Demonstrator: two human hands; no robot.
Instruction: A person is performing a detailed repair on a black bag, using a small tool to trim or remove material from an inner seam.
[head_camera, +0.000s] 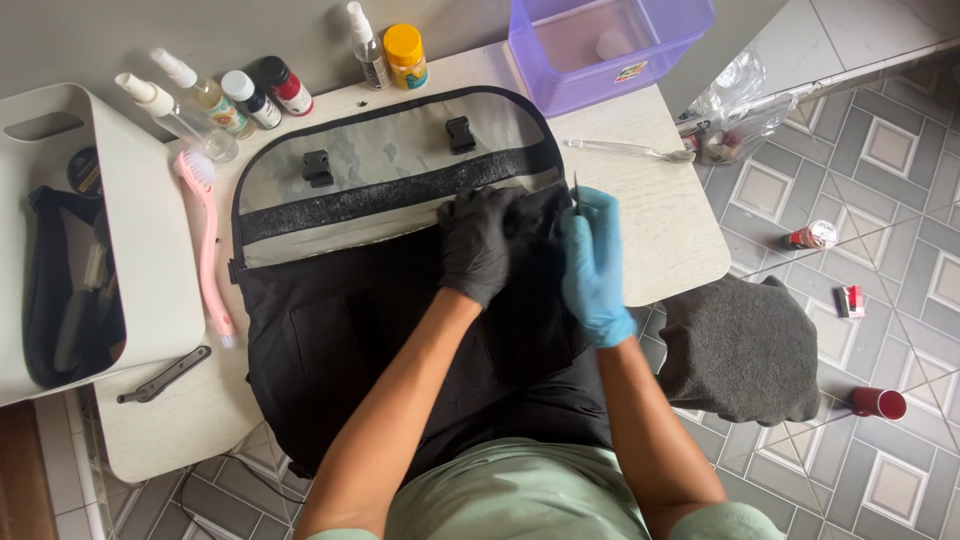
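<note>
Clearly soft and floppy, the black messenger bag (400, 330) lies flat across the white table (670, 230), its grey-lined flap (390, 160) thrown open away from the person and its lower edge sagging over the near side. The left hand (480, 245), in a black glove, presses down with closed grip on a bunched fold of fabric near the bag's mouth. Just right of that grip, the right hand (595, 265), in a blue glove, pinches a thin metal tool (575, 190), tip up. Fabric this limp looks light but will shift and wrinkle, so it likely wants pinning close beside the working spot. Well left of the grips lies a pink brush (205, 240).
</note>
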